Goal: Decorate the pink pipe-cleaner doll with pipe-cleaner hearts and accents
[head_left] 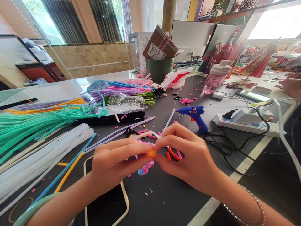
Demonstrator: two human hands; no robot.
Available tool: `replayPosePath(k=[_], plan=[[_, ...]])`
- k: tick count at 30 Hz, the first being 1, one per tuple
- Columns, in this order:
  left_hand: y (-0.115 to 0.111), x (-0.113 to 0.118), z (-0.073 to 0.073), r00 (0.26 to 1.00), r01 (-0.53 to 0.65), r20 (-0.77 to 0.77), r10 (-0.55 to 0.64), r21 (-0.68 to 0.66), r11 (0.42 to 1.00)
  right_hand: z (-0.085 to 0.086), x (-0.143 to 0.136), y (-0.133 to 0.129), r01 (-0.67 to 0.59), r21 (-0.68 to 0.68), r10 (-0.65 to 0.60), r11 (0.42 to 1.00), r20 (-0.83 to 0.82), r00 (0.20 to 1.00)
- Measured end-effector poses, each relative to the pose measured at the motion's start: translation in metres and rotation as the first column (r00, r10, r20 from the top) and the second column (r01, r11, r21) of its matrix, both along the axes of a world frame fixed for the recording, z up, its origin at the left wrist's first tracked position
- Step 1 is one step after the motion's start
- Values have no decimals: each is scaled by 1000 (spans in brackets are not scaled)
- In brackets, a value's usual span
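My left hand (pixel 113 158) and my right hand (pixel 188 152) meet near the middle of the head view, fingertips pinched together. Between them is a small fuzzy yellow-orange piece (pixel 151 153), partly covered by the fingers. Pink and blue fuzzy twists (pixel 145 168) hang below my left fingers, seemingly part of the same held piece; how they join is hidden. Just beyond the fingers show a black fuzzy bit (pixel 131 132) and a pale peach stem (pixel 144 134). Scissors with red handles (pixel 174 154) lie partly behind my right hand. A phone with a cream rim (pixel 107 202) lies beneath my left forearm.
Bundles of pipe cleaners in green (pixel 30 125) and white (pixel 58 150) cover the left side. A blue glue gun (pixel 194 116) lies beyond my right hand, near a power strip (pixel 249 124) with trailing cords. Farther back stand a pink bottle (pixel 216 78) and a green bin (pixel 160 69). Another person's hand (pixel 291 84) is at far right.
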State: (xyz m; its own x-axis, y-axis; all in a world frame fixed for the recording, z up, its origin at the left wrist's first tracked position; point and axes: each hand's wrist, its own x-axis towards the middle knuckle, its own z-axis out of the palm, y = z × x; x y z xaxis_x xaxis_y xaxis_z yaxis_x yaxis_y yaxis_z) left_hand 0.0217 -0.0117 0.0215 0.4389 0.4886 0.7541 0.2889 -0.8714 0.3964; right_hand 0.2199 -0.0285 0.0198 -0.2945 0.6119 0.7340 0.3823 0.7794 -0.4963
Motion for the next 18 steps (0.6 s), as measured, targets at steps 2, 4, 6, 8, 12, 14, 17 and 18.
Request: replayPosePath(k=[2, 4, 6, 8, 12, 14, 17, 18], plan=[[0, 1, -1, 1000, 1, 3, -1, 3, 1000, 0, 0, 0, -1, 7, 1, 1000, 10, 1000], [-1, 1, -2, 1000, -7, 2, 7, -2, 1000, 0, 0, -1, 3, 15, -3, 1000, 19, 1000], [-2, 0, -2, 1000, -14, -4, 14, -10, 1000, 0, 0, -1, 10, 25, -11, 1000, 23, 1000], [-2, -1, -3, 1000, -14, -5, 14, -7, 1000, 0, 0, -2, 15, 38, -16, 999, 28, 999], [-1, -1, -4, 1000, -10, 0, 10, 7, 1000, -1, 1, -1, 20, 60, -22, 998, 40, 999], [-1, 0, -3, 1000, -11, 2, 11, 9, 1000, -1, 0, -1, 21, 65, -24, 998, 43, 999], [-3, 1, -2, 1000, -28, -5, 28, 7, 1000, -1, 0, -2, 21, 59, -24, 998, 39, 999], [-3, 1, -1, 999, -33, -4, 33, 11, 999, -1, 0, -2, 22, 57, -24, 998, 38, 999]])
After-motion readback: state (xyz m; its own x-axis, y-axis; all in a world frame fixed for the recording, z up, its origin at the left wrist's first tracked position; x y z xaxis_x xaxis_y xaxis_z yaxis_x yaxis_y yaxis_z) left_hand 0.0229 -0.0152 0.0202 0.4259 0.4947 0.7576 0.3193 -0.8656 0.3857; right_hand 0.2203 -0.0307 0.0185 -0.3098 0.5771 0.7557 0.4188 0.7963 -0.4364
